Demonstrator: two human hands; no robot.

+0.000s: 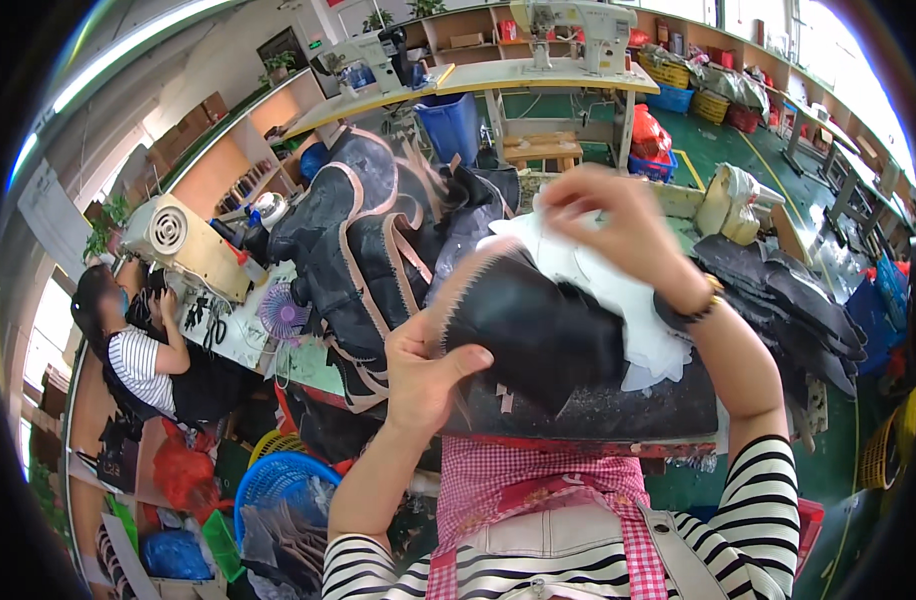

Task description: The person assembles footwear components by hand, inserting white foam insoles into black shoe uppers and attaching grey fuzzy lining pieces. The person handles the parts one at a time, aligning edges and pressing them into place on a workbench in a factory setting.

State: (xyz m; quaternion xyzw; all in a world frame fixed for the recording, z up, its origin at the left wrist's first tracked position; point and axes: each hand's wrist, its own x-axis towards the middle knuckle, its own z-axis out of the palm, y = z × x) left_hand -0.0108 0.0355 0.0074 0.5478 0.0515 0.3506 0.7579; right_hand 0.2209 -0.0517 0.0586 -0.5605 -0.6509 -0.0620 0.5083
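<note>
My left hand [425, 372] is closed on a black leather piece [528, 325] with a tan, zigzag-cut edge, thumb on top. The piece is held tilted over the dark work board [598, 415]. Above its far right side, my right hand [608, 228] is raised with curled fingers; motion blurs them, so I cannot tell whether they hold anything. Below that hand lies a stack of white sheets [628, 335], partly covered by the leather. To the left rises a heap of similar black pieces with tan serrated edges [343, 240].
More flat black pieces [778, 300] are piled at the right. A co-worker [143, 345] sits at a sewing machine [183, 240] on the left, near a purple fan [283, 310]. A blue basket [278, 490] stands low left; a sewing table [538, 75] spans the back.
</note>
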